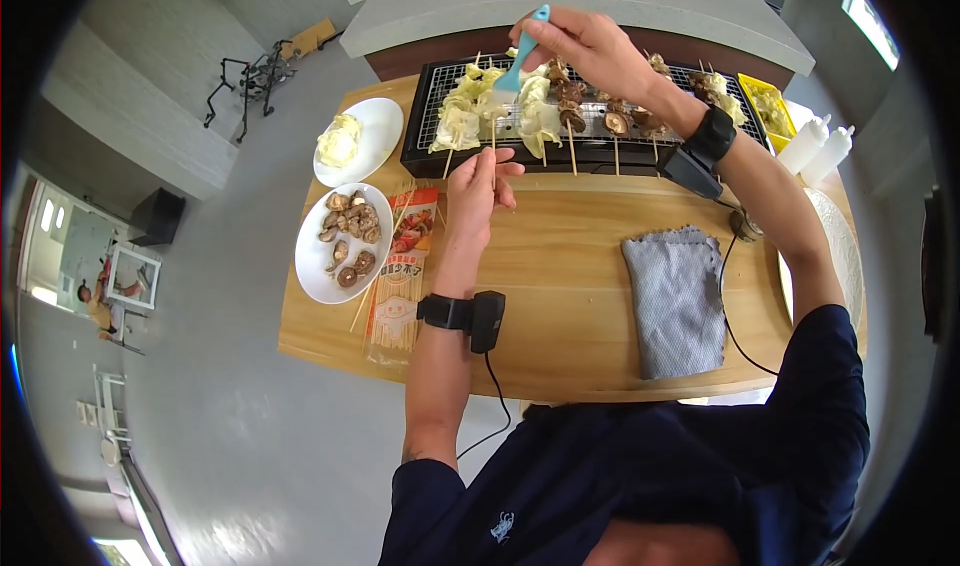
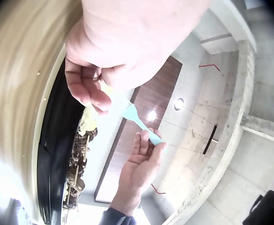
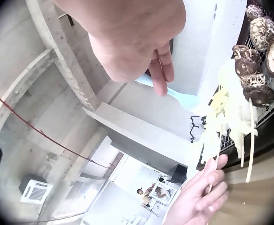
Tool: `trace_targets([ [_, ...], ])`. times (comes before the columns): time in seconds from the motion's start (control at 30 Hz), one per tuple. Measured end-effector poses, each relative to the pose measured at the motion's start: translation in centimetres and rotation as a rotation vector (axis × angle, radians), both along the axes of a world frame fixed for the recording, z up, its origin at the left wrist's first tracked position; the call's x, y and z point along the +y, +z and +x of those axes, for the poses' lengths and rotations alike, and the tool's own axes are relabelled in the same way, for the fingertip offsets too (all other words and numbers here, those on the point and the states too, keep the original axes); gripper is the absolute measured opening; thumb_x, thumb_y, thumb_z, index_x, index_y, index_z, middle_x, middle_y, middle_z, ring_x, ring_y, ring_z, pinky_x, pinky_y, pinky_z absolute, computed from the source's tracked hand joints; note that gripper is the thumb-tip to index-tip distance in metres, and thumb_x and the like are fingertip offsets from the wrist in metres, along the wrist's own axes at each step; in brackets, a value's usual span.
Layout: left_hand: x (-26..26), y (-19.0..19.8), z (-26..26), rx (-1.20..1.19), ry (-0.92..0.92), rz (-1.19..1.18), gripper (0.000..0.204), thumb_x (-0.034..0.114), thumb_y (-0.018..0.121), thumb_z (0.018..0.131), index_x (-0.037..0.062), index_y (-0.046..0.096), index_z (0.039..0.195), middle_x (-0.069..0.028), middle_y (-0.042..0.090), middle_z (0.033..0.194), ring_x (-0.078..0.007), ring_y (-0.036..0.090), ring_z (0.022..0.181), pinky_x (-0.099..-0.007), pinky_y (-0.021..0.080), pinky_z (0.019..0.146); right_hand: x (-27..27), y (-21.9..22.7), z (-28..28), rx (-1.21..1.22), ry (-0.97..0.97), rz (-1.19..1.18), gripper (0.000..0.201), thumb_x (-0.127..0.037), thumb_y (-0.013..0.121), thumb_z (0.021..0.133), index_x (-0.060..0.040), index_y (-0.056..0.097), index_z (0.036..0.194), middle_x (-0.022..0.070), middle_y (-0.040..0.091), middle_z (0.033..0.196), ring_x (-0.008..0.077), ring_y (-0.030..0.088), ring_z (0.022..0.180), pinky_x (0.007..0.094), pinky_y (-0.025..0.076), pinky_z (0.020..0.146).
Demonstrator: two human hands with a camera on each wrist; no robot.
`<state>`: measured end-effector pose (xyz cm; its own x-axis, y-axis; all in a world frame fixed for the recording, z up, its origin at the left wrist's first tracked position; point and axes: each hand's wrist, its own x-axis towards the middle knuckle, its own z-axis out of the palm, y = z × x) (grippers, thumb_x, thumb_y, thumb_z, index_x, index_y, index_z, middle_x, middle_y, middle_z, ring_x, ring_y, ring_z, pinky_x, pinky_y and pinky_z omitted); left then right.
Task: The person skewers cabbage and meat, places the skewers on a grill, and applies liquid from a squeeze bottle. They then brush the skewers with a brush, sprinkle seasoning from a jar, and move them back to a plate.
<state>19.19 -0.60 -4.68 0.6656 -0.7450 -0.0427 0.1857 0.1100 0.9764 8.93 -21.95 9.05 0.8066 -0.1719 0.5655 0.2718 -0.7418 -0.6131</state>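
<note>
My right hand (image 1: 605,58) holds a light-blue basting brush (image 1: 530,38) by its handle, bristle end down at the cabbage on the grill. In the left wrist view, the brush (image 2: 133,116) slants from those fingertips. My left hand (image 1: 472,198), at the grill's front edge, pinches the bare end of a cabbage skewer (image 1: 493,133). In the right wrist view, the left thumb and fingers (image 3: 216,177) close on that stick. Other cabbage skewers (image 1: 541,124) lie on either side of it. Skewered mushrooms (image 1: 571,118) sit farther right on the black grill (image 1: 590,158).
At left are a white plate of cabbage (image 1: 383,148), a white bowl of mushrooms (image 1: 318,288) and a skewer packet (image 1: 395,311). A grey cloth (image 1: 677,306) lies on the wooden table (image 1: 560,296). White squeeze bottles (image 1: 803,146) and a yellow tray (image 1: 748,84) stand at right.
</note>
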Motion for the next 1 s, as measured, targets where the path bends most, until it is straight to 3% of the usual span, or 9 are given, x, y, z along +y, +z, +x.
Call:
trace_targets([
  [0.13, 0.2, 0.8, -0.4, -0.088, -0.04, 0.076, 0.039, 0.031, 0.049, 0.109, -0.0036, 0.063, 0.118, -0.0108, 0.074, 0.095, -0.0091, 0.058, 0.056, -0.0257, 0.05, 0.055, -0.6, 0.1, -0.2, 0.095, -0.017, 0.044, 0.04, -0.036, 0.046, 0.11, -0.0022, 0.066, 0.118, 0.0042, 0.074, 0.095, 0.0129, 0.073, 0.095, 0.0264, 0.055, 0.085],
  [0.23, -0.1, 0.3, -0.5, -0.141, -0.011, 0.128, 0.041, 0.033, 0.048, 0.109, -0.004, 0.062, 0.117, -0.0132, 0.075, 0.094, -0.0124, 0.066, 0.061, -0.0276, 0.055, 0.057, -2.7, -0.8, 0.5, -0.046, -0.041, 0.162, 0.04, -0.035, 0.045, 0.11, -0.0018, 0.063, 0.124, 0.0052, 0.072, 0.102, 0.0147, 0.071, 0.105, 0.0269, 0.055, 0.093],
  [0.27, -0.2, 0.3, -0.5, -0.135, -0.009, 0.124, 0.041, 0.034, 0.048, 0.109, -0.0039, 0.062, 0.116, -0.0136, 0.074, 0.094, -0.0138, 0.068, 0.063, -0.0284, 0.056, 0.058, -3.6, -1.1, 0.8, -0.092, -0.026, 0.177, 0.041, -0.035, 0.047, 0.109, -0.0019, 0.062, 0.127, 0.0105, 0.074, 0.111, 0.016, 0.07, 0.112, 0.0258, 0.054, 0.084],
  [0.4, -0.2, 1.0, -0.9, -0.164, -0.003, 0.163, 0.046, 0.041, 0.049, 0.107, -0.0039, 0.06, 0.111, -0.0132, 0.073, 0.088, -0.0173, 0.07, 0.066, -0.0298, 0.058, 0.059, -4.9, -1.0, -0.8, -0.115, -0.057, 0.204, 0.043, -0.034, 0.045, 0.11, 0.0026, 0.062, 0.125, 0.0114, 0.07, 0.118, 0.0188, 0.07, 0.111, 0.0298, 0.054, 0.1],
  [0.53, 0.0, 1.8, -1.9, -0.308, 0.103, 0.281, 0.047, 0.045, 0.057, 0.103, -0.0018, 0.06, 0.099, -0.0085, 0.067, 0.075, -0.0179, 0.066, 0.055, -0.028, 0.052, 0.051, -5.8, -0.7, -2.4, -0.118, -0.049, 0.202, 0.043, -0.034, 0.046, 0.109, 0.0029, 0.063, 0.123, 0.0111, 0.071, 0.114, 0.0195, 0.072, 0.107, 0.0297, 0.057, 0.096],
  [0.6, 0.2, 1.6, -1.9, -1.114, 0.508, 0.347, 0.044, 0.045, 0.064, 0.099, 0.0016, 0.061, 0.091, -0.0052, 0.06, 0.065, -0.0183, 0.061, 0.052, -0.031, 0.047, 0.049, -5.2, 0.0, -3.9, -0.004, -0.06, 0.272, 0.042, -0.037, 0.047, 0.109, -0.0004, 0.064, 0.12, 0.0079, 0.071, 0.11, 0.0151, 0.072, 0.101, 0.0274, 0.057, 0.092],
  [0.7, 0.0, 4.2, -3.7, -1.025, 0.435, 0.243, 0.042, 0.044, 0.068, 0.097, 0.004, 0.063, 0.084, -0.0052, 0.059, 0.06, -0.0186, 0.057, 0.05, -0.034, 0.044, 0.049, -4.9, -0.4, -4.4, 0.024, 0.039, 0.301, 0.043, -0.037, 0.047, 0.109, 0.001, 0.064, 0.118, 0.0088, 0.071, 0.107, 0.016, 0.073, 0.096, 0.0272, 0.058, 0.089],
  [0.87, -2.0, 5.1, -6.3, -0.899, 0.134, 0.528, 0.041, 0.041, 0.064, 0.099, 0.003, 0.068, 0.085, -0.0083, 0.072, 0.07, -0.021, 0.069, 0.05, -0.0319, 0.051, 0.053, -2.8, 0.0, -4.0, 0.127, 0.039, 0.269, 0.043, -0.039, 0.049, 0.108, -0.0007, 0.068, 0.112, 0.0087, 0.077, 0.089, 0.0142, 0.075, 0.088, 0.0295, 0.057, 0.083],
  [1.0, -3.0, 4.0, -5.1, -0.739, 0.051, 0.473, 0.04, 0.038, 0.063, 0.1, 0.0008, 0.068, 0.086, -0.0088, 0.073, 0.071, -0.0191, 0.07, 0.052, -0.0303, 0.051, 0.051, -3.0, 0.3, -2.9, 0.221, -0.014, 0.257, 0.042, -0.036, 0.05, 0.108, 0.0015, 0.067, 0.113, 0.0087, 0.075, 0.094, 0.0158, 0.075, 0.087, 0.0291, 0.058, 0.084],
])
